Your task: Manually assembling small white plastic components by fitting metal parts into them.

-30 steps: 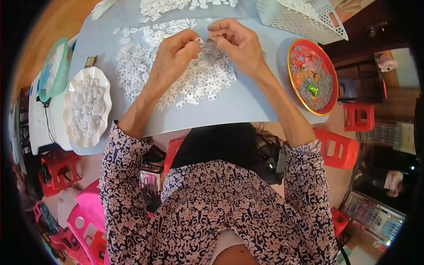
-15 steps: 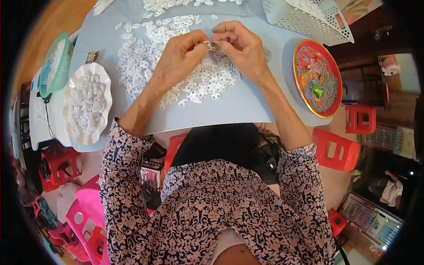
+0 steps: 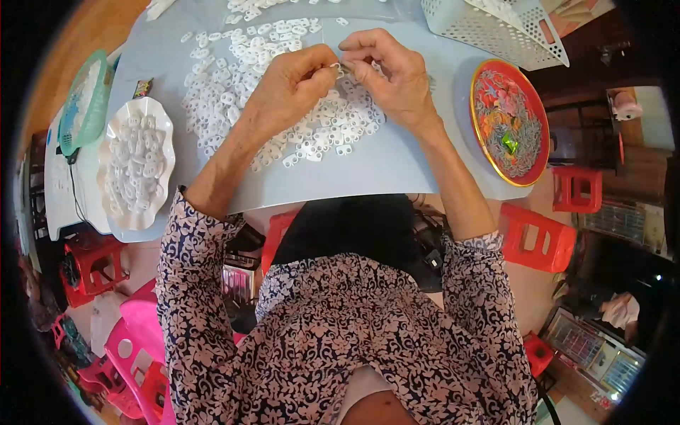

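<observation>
My left hand (image 3: pixel 296 86) pinches a small white plastic piece (image 3: pixel 338 69) between thumb and forefinger, above the table. Close beside it, my right hand (image 3: pixel 391 79) is closed in a pinch at the same piece; what its fingertips hold is too small to make out. Under and around both hands spreads a heap of small white plastic pieces (image 3: pixel 216 106), each with two holes. At the right, a red round tray with a gold rim (image 3: pixel 473 127) holds many small grey parts (image 3: pixel 520 159) and a green wrapped item (image 3: pixel 509 142).
At the left stand a white scalloped dish (image 3: pixel 167 180) of white pieces and a green basket (image 3: pixel 99 117). A small dark packet (image 3: pixel 143 88) lies behind the dish. A perforated light-grey basket (image 3: pixel 482 35) stands at the back right. Red stools (image 3: pixel 538 237) surround the grey table (image 3: pixel 319 185).
Both hands stay together at the white piece with only slight finger shifts. The view has moved a little. A person at the far right has changed posture.
</observation>
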Motion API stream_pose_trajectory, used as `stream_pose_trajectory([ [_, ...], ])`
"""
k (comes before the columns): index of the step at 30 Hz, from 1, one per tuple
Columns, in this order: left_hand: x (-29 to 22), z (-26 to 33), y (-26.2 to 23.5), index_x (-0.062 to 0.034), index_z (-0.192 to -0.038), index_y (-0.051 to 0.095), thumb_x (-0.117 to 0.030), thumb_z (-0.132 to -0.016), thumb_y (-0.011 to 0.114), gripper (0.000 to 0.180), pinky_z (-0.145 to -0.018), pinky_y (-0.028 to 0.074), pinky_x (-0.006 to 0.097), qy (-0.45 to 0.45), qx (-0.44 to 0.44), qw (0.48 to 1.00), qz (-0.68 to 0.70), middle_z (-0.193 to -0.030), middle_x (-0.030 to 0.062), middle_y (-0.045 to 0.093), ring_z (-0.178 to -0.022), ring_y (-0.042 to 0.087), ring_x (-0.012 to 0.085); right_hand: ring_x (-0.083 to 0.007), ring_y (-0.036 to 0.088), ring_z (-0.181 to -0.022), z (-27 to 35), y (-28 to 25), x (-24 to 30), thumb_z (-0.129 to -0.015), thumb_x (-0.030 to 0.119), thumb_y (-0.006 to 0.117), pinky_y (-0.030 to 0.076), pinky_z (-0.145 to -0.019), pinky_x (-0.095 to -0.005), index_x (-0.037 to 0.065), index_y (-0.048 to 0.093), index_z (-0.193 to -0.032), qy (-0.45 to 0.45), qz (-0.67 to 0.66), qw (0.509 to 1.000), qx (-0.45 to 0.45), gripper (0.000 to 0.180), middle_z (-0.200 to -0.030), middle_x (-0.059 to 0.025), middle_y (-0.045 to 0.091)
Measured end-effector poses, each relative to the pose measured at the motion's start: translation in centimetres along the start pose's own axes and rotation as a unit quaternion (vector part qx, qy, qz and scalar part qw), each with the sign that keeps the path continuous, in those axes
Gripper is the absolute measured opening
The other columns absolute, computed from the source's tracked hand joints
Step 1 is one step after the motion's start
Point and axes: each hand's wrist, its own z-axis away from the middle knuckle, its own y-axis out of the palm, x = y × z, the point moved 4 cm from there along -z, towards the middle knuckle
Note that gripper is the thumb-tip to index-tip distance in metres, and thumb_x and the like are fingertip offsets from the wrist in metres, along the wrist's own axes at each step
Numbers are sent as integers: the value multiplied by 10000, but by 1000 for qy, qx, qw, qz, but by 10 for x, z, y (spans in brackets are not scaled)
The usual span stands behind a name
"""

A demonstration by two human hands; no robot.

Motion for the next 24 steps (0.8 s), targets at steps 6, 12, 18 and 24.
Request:
stream_pose_trajectory([
  [6, 2, 0, 3, -29, -778, 561, -142, -868, 500, 157, -517, 346, 226, -25, 4, 998, 50, -617, -11, 503, -573, 427, 52, -105, 621, -801, 0, -1, 12, -850, 25, 628, 482, -715, -210, -8, 584, -1025, -62, 88, 994, -20, 184, -844, -52, 662],
  [12, 1, -3, 4, -40, -767, 577, -157, -897, 513, 186, -527, 333, 214, -10, -15, 994, 104, -620, -29, 511, -578, 419, 37, -62, 534, -616, 0, 1, -3, -825, 81, 658, 450, -579, -217, 0, 628, -888, 7, -52, 997, -48, 107, -705, -17, 641],
  [18, 2, 0, 5, -35, -754, 569, -139, -871, 554, 158, -521, 326, 208, -15, -9, 995, 101, -615, -34, 511, -573, 412, 28, -40, 462, -564, 1, 1, -4, -847, 122, 651, 388, -510, -206, -2, 617, -797, 38, -24, 998, -50, 138, -630, 13, 579],
  [24, 4, -2, 4, -31, -781, 589, -130, -867, 559, 134, -518, 347, 212, -14, -23, 998, 49, -622, -21, 549, -571, 432, 30, -31, 427, -548, 2, 3, -4, -873, 139, 626, 359, -485, -208, -8, 596, -765, 70, -6, 996, -58, 185, -600, 26, 540],
])
